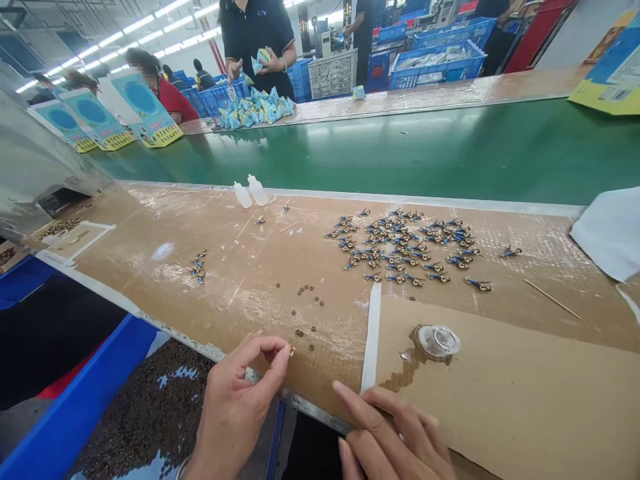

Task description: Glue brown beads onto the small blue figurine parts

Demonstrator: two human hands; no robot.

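1. No writing can be read anywhere: the yellow-and-blue display cards [143,107] standing at the far left and the blue-and-white packets [255,110] heaped across the green conveyor belt [450,150] are too small and blurred to make out.
2. The left hand [240,400] is pinched shut, thumb and forefinger grasping a tiny brass ring [291,349] just above the near edge of the tabletop [200,267].
3. The right hand [390,437] lies flat with its fingers released, resting on the cardboard sheet [525,400] at the near edge; it holds nothing.
4. More loose rings [306,291] lie scattered on the tabletop just beyond the left hand, some near its fingertips.
5. A small clear dish [439,340] sits on the cardboard beyond the right hand, a wet stain spreading from it.
6. A spread of blue-and-gold charms [405,243] lies farther back, well apart from both hands; a small cluster of them [199,267] lies to the left.
7. Two small plastic bottles [250,192] lie by the belt's edge.
8. A blue bin [75,407] of dark small parts sits below the left hand.
9. Across the belt, a person in a dark shirt [257,30] holds a packet.
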